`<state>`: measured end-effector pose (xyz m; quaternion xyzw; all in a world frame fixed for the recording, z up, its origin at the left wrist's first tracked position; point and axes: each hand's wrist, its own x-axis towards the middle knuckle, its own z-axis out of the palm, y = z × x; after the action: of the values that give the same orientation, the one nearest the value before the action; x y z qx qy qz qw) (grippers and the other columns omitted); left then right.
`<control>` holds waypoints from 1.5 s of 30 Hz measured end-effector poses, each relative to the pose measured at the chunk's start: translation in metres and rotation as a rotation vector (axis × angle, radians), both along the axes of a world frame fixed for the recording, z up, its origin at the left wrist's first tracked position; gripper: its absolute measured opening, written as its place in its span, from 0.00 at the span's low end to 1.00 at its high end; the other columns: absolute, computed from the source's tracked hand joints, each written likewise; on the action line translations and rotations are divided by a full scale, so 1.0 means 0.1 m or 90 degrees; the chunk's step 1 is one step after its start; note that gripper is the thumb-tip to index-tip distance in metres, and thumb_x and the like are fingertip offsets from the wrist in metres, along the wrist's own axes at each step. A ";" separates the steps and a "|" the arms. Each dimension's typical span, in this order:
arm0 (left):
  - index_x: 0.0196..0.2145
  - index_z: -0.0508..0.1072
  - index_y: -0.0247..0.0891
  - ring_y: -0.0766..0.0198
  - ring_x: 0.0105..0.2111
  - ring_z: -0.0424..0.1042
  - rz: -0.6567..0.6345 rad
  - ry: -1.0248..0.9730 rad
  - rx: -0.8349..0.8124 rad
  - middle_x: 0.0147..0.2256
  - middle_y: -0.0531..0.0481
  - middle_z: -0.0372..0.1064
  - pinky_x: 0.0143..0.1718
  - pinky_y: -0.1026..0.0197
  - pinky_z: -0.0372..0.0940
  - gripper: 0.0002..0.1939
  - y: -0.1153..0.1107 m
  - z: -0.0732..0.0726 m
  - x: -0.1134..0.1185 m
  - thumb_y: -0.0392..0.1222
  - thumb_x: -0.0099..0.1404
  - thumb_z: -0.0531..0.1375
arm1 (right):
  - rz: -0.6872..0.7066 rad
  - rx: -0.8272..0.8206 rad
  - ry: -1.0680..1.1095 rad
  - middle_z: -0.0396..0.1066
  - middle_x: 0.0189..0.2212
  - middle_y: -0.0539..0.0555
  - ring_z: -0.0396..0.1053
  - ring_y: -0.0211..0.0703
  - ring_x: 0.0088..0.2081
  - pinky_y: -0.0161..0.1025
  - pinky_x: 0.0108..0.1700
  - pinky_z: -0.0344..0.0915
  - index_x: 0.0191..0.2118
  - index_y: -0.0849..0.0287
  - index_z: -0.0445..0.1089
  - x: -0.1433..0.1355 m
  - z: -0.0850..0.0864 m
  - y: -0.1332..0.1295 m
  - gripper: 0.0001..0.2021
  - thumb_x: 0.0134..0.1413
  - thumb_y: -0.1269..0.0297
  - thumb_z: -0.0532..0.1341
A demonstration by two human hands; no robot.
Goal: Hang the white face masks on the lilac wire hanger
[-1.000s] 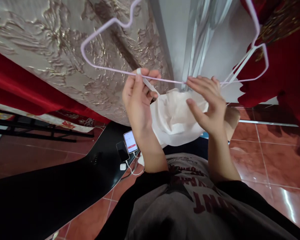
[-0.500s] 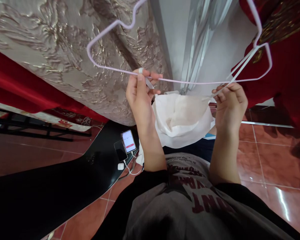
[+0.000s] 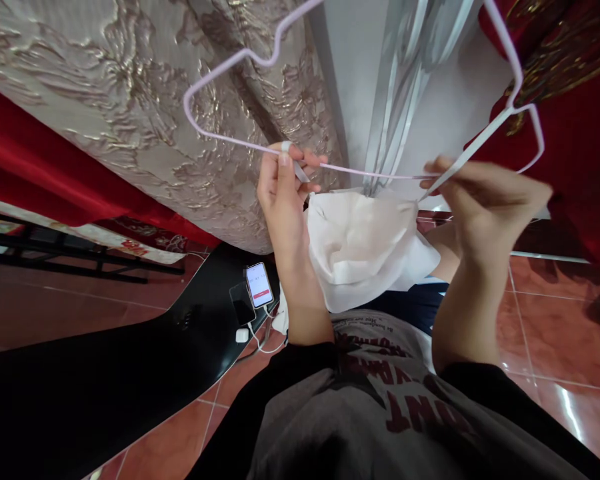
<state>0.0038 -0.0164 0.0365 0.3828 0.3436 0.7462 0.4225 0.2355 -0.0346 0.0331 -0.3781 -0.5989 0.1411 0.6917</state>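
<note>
White garment (image 3: 365, 247) under lilac hanger (image 3: 230, 67)

Open air lies under the hanger (image 3: 220, 87), hemmed by embossed fabric (image 3: 105, 87) and red cloth (image 3: 580, 133).

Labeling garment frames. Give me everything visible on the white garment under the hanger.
The white garment is thin, soft-looking fabric, crumpled and bunched, hanging below the pale lilac hanger bottom bar. A narrow strap runs from each side: the left hand pinches one against the bar, the right hand holds the other, which stretches toward the hanger's right shoulder.
</note>
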 end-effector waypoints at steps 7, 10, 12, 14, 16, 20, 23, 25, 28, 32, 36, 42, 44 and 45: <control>0.40 0.76 0.45 0.55 0.44 0.84 -0.049 0.012 0.022 0.39 0.47 0.77 0.31 0.60 0.66 0.10 -0.04 -0.02 -0.03 0.45 0.83 0.63 | -0.101 0.189 0.016 0.86 0.52 0.35 0.83 0.49 0.62 0.50 0.70 0.75 0.51 0.34 0.87 0.38 0.36 0.35 0.13 0.67 0.62 0.72; 0.40 0.77 0.44 0.56 0.43 0.84 -0.081 -0.024 0.053 0.38 0.48 0.79 0.30 0.61 0.67 0.11 -0.02 -0.04 -0.02 0.41 0.85 0.61 | -0.166 0.269 0.044 0.85 0.52 0.29 0.82 0.42 0.62 0.49 0.71 0.70 0.50 0.30 0.86 0.63 0.13 0.39 0.16 0.67 0.65 0.70; 0.39 0.78 0.44 0.59 0.40 0.84 -0.083 -0.030 0.067 0.37 0.48 0.80 0.30 0.62 0.68 0.14 0.01 -0.06 -0.01 0.37 0.85 0.59 | -0.205 0.351 0.081 0.86 0.47 0.32 0.84 0.36 0.56 0.40 0.63 0.75 0.51 0.35 0.87 0.63 -0.05 0.36 0.18 0.73 0.68 0.64; 0.38 0.79 0.45 0.60 0.39 0.84 -0.082 -0.022 0.062 0.37 0.49 0.82 0.30 0.62 0.68 0.17 0.03 -0.07 0.02 0.34 0.86 0.57 | -0.276 0.421 0.155 0.85 0.34 0.40 0.84 0.37 0.41 0.40 0.50 0.81 0.40 0.43 0.89 0.49 -0.17 0.30 0.13 0.73 0.66 0.67; 0.37 0.78 0.45 0.60 0.40 0.84 -0.090 -0.022 0.036 0.37 0.49 0.82 0.31 0.62 0.69 0.18 0.02 -0.05 0.06 0.33 0.85 0.55 | -0.307 0.385 0.158 0.82 0.28 0.45 0.81 0.43 0.34 0.49 0.47 0.82 0.33 0.46 0.88 0.28 -0.20 0.23 0.09 0.67 0.59 0.74; 0.39 0.78 0.45 0.56 0.45 0.85 -0.065 0.023 -0.020 0.40 0.48 0.84 0.35 0.61 0.72 0.13 -0.06 -0.02 0.11 0.40 0.85 0.59 | -0.098 0.086 -0.104 0.86 0.41 0.51 0.83 0.55 0.52 0.63 0.63 0.75 0.47 0.45 0.88 -0.01 -0.15 0.14 0.09 0.64 0.53 0.76; 0.42 0.81 0.45 0.52 0.49 0.84 -0.031 0.072 -0.015 0.46 0.45 0.85 0.37 0.57 0.71 0.08 -0.07 -0.08 0.03 0.42 0.82 0.62 | -0.040 -0.028 -0.227 0.85 0.41 0.50 0.81 0.53 0.50 0.62 0.64 0.74 0.47 0.44 0.87 -0.03 -0.15 0.12 0.08 0.67 0.52 0.73; 0.44 0.82 0.46 0.50 0.51 0.83 0.028 0.077 0.017 0.49 0.47 0.85 0.39 0.55 0.69 0.10 -0.04 -0.14 -0.08 0.33 0.77 0.61 | -0.058 -0.034 -0.243 0.85 0.41 0.50 0.79 0.52 0.47 0.61 0.62 0.73 0.46 0.44 0.86 0.00 -0.16 0.10 0.07 0.70 0.52 0.71; 0.44 0.83 0.47 0.51 0.57 0.82 0.236 0.093 0.066 0.53 0.53 0.85 0.45 0.53 0.71 0.18 0.01 -0.20 -0.25 0.24 0.70 0.60 | -0.087 -0.035 -0.255 0.84 0.40 0.50 0.77 0.53 0.47 0.60 0.59 0.73 0.45 0.43 0.85 0.07 -0.15 0.07 0.07 0.70 0.51 0.70; 0.44 0.82 0.40 0.52 0.64 0.78 0.380 0.102 0.120 0.56 0.46 0.85 0.68 0.48 0.70 0.02 0.03 -0.11 -0.42 0.35 0.76 0.68 | -0.093 -0.041 -0.263 0.84 0.39 0.50 0.78 0.54 0.46 0.59 0.56 0.73 0.43 0.41 0.84 0.10 -0.10 0.04 0.08 0.71 0.48 0.69; 0.53 0.85 0.34 0.57 0.61 0.81 0.208 0.099 0.223 0.56 0.49 0.85 0.73 0.52 0.68 0.10 0.10 0.08 -0.59 0.28 0.76 0.71 | -0.084 -0.010 -0.241 0.85 0.38 0.49 0.78 0.51 0.44 0.57 0.55 0.72 0.43 0.43 0.84 0.05 -0.11 0.03 0.09 0.69 0.47 0.70; 0.45 0.88 0.36 0.55 0.52 0.81 0.059 0.334 0.094 0.42 0.54 0.83 0.62 0.57 0.73 0.14 0.26 0.60 -0.66 0.23 0.80 0.64 | -0.121 -0.031 -0.289 0.83 0.40 0.51 0.77 0.53 0.48 0.57 0.57 0.73 0.45 0.46 0.83 0.00 -0.18 0.03 0.14 0.69 0.43 0.68; 0.38 0.86 0.38 0.54 0.52 0.80 0.024 0.382 0.048 0.38 0.52 0.80 0.61 0.58 0.72 0.17 0.31 0.75 -0.62 0.24 0.82 0.62 | -0.129 -0.025 -0.288 0.83 0.40 0.52 0.76 0.53 0.48 0.57 0.57 0.73 0.44 0.46 0.83 0.01 -0.18 0.03 0.14 0.69 0.43 0.69; 0.33 0.83 0.38 0.54 0.50 0.79 0.009 0.403 0.035 0.34 0.51 0.77 0.61 0.57 0.71 0.19 0.33 0.80 -0.59 0.24 0.82 0.62 | -0.133 -0.022 -0.289 0.83 0.40 0.52 0.76 0.53 0.47 0.57 0.57 0.73 0.44 0.45 0.83 0.02 -0.18 0.03 0.13 0.69 0.43 0.69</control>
<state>-0.0554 0.0167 0.1164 0.6049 0.4402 0.6023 0.2785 0.2375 -0.0319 0.0150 -0.4715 -0.6942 -0.0095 0.5437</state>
